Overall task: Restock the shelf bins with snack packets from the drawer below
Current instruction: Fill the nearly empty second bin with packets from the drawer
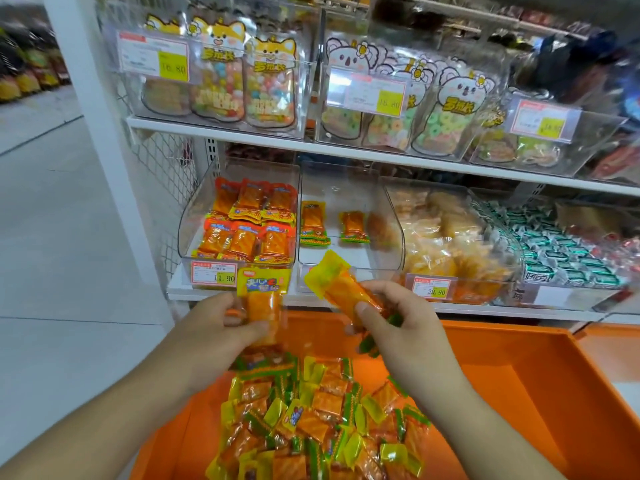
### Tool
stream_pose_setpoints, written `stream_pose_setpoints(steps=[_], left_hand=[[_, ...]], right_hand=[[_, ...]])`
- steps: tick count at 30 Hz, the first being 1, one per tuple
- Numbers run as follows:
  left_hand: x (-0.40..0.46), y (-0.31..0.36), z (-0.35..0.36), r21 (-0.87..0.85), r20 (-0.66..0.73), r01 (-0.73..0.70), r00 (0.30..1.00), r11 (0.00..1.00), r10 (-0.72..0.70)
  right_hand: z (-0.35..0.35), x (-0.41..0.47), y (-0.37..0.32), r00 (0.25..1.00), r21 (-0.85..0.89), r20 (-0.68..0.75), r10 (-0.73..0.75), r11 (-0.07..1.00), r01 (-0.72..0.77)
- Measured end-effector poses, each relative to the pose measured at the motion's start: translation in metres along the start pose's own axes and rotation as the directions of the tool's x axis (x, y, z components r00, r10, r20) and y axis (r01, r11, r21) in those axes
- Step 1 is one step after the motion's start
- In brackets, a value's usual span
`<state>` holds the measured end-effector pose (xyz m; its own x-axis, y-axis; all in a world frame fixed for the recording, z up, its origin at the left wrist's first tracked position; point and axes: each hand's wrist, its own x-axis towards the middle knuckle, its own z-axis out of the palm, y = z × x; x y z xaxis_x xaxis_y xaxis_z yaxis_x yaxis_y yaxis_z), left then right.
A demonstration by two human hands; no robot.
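An orange drawer (pixel 540 393) stands pulled out below the shelf, with a heap of yellow, green and orange snack packets (pixel 318 420) in it. My left hand (pixel 214 327) grips one packet (pixel 265 299) upright, its yellow end on top. A second packet (pixel 341 287), tilted up to the left, is held in my right hand (pixel 394 320) along with some green-edged ones. Both hands hover above the drawer, just in front of a clear middle bin (pixel 346 261) that holds a few packets (pixel 314 223).
The left bin (pixel 197 244) is stacked with orange-red packets. To the right stand bins of pale yellow snacks (pixel 450 237) and green-wrapped sweets (pixel 554 251). The upper shelf (pixel 277 140) carries clear bins of candy pouches. A white upright post (pixel 104 133) and the aisle floor lie to the left.
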<state>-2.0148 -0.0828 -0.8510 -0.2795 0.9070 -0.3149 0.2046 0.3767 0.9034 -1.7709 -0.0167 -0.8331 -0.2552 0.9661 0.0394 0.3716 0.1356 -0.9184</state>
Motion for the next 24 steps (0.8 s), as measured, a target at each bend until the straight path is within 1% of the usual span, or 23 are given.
stream_pose_setpoints(steps=[1,3,4,5,6,7,9,11,13,14,16,17,19,20,22,24], left_hand=[[-0.002,-0.002,0.005,-0.043,0.023,-0.001,1.0,0.999,0.002],[-0.006,-0.003,0.018,-0.159,0.064,-0.001,0.998,0.987,0.011],[-0.01,0.0,0.024,-0.256,0.086,0.018,0.996,0.966,0.004],[-0.012,0.002,0.03,-0.36,0.12,0.042,0.993,0.932,0.001],[-0.014,0.005,0.034,-0.452,0.159,0.064,0.987,0.89,0.01],[-0.013,0.005,0.034,-0.521,0.187,0.084,0.982,0.849,0.017],[-0.012,0.006,0.032,-0.594,0.224,0.117,0.974,0.796,0.024],[-0.012,0.005,0.028,-0.59,0.242,0.103,0.969,0.801,0.054],[-0.012,0.002,0.027,-0.531,0.213,0.048,0.974,0.846,0.079],[-0.013,0.0,0.028,-0.502,0.191,0.029,0.978,0.864,0.078],[-0.009,-0.005,0.029,-0.444,0.15,0.008,0.986,0.896,0.065],[-0.005,-0.01,0.03,-0.41,0.13,0.008,0.99,0.912,0.05],[0.007,-0.024,0.03,-0.337,0.098,0.033,0.995,0.941,0.0],[0.013,-0.032,0.031,-0.285,0.083,0.043,0.996,0.957,-0.02],[0.026,-0.054,0.031,-0.119,0.052,0.069,0.997,0.991,-0.063],[0.036,-0.075,0.034,-0.014,0.029,0.12,0.992,0.993,-0.12]], right_hand=[[0.005,-0.002,0.003,0.996,-0.11,-0.042,-0.073,0.992,0.068],[0.017,-0.01,0.004,0.975,-0.245,-0.05,-0.217,0.949,0.198],[0.025,-0.015,0.003,0.956,-0.308,-0.01,-0.294,0.91,0.277],[0.032,-0.02,0.002,0.933,-0.362,0.065,-0.353,0.863,0.352],[0.039,-0.024,0.005,0.916,-0.394,0.152,-0.371,0.827,0.4],[0.044,-0.028,0.007,0.909,-0.412,0.221,-0.354,0.811,0.416],[0.046,-0.03,0.007,0.915,-0.399,0.264,-0.304,0.83,0.391],[0.044,-0.03,0.005,0.908,-0.361,0.277,-0.314,0.842,0.402],[0.042,-0.028,0.001,0.895,-0.314,0.302,-0.329,0.852,0.419],[0.042,-0.027,-0.001,0.898,-0.274,0.315,-0.307,0.877,0.395],[0.045,-0.026,-0.002,0.918,-0.171,0.328,-0.222,0.942,0.289],[0.047,-0.025,0.001,0.935,-0.11,0.306,-0.18,0.969,0.223],[0.054,-0.018,0.014,0.976,-0.017,0.211,-0.05,0.998,0.054],[0.057,-0.011,0.026,0.988,-0.041,0.154,0.036,0.999,-0.03],[0.061,0.001,0.056,0.98,-0.205,0.095,0.174,0.967,-0.151],[0.061,0.011,0.091,0.956,-0.407,0.136,0.26,0.894,-0.186]])
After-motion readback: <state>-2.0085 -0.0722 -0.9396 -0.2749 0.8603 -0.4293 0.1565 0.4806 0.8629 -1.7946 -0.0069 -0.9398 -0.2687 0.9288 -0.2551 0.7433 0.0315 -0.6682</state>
